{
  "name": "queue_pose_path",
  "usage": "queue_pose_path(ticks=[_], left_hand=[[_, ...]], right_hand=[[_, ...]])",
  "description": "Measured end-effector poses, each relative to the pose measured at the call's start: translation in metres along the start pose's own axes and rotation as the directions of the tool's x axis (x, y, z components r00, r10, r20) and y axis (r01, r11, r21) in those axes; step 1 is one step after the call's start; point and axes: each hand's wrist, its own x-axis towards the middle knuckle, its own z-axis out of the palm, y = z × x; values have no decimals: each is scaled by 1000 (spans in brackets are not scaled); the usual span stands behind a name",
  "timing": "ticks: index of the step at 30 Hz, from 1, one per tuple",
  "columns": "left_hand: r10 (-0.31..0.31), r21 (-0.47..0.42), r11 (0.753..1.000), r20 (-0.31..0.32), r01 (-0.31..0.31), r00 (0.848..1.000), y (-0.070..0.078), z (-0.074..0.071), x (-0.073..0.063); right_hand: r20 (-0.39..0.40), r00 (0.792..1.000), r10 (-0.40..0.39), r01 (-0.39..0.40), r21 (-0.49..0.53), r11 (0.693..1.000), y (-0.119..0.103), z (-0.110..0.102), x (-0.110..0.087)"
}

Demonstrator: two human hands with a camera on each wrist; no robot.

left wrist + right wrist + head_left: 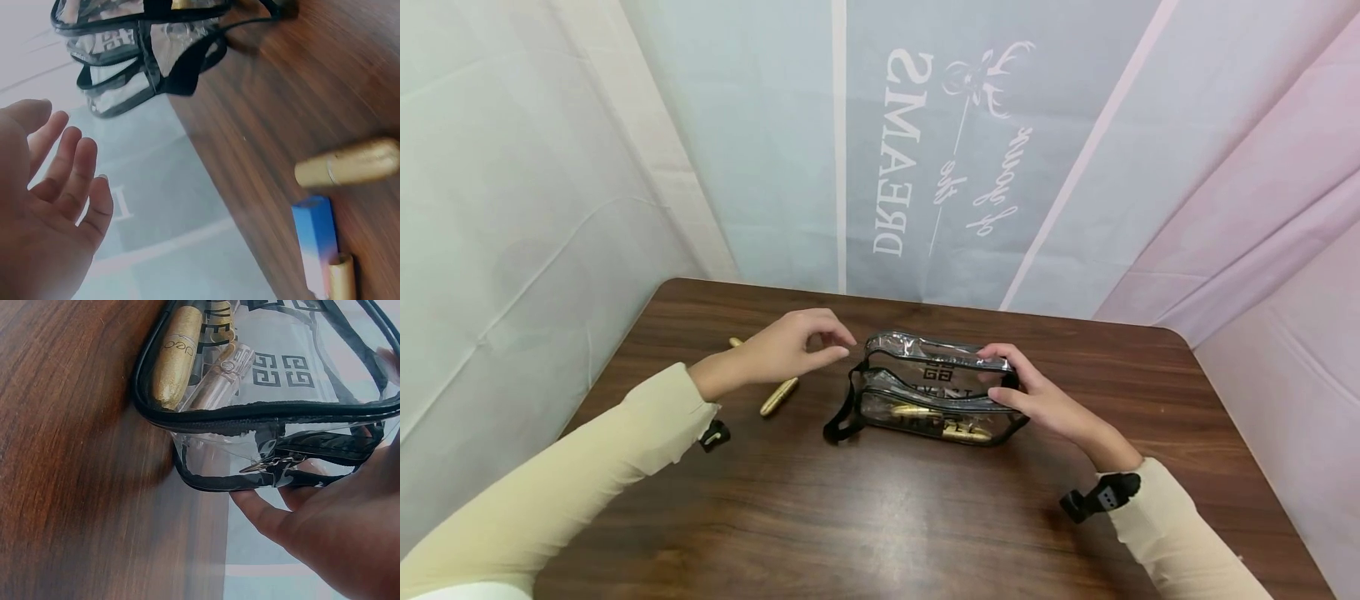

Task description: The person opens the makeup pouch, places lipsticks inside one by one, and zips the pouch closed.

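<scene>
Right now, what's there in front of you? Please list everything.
Table: one, brown, below everything
Cloth: count unclear, pale blue, white and pink, around table
Lettering: several words, white, on cloth
Bag: one, clear with black trim, on table
Gold tubes: at least two, gold, inside bag
Clear-topped tube: one, pinkish, inside bag
Large loose tube: one, gold, left of bag
Box: one, blue and white, near large loose tube
Small loose tube: one, gold, beside box
Wrist devices: two, black, at wrists
Sleeves: two, cream, on arms
Hands: two, bare, right gripping bag, left beside it

The clear bag [269, 394] is cropped in both wrist views.
</scene>
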Motion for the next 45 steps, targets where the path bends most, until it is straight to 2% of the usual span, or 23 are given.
queue_pose_path(ticks=[6, 13, 22, 29, 32, 36, 45], left_hand=[[-31, 40, 999, 8, 30, 999, -8, -9, -16], [-79, 27, 997, 13, 79, 997, -18, -16, -35], [-110, -17, 994, -6, 110, 994, -35, -14, -60], [-129, -3, 992, 44, 129, 991, -47, -11, -74], [-175, 13, 985, 65, 174, 983, -49, -9, -79], [-253, 13, 967, 78, 253, 964, -51, -5, -84], [-348, 59, 937, 83, 344, 934, -59, 11, -90]], right_hand=[[4, 1000, 13, -13, 2, 1000, 1, -1, 1], [13, 1000, 21, -22, 7, 1000, 1, -5, 3], [16, 999, 33, -33, 7, 999, 2, -7, 4], [23, 999, 44, -44, 15, 999, 1, -10, 5], [25, 998, 51, -51, 17, 999, 0, -10, 6], [30, 998, 60, -60, 26, 998, -1, -11, 7], [36, 997, 65, -66, 36, 997, 0, -15, 9]])
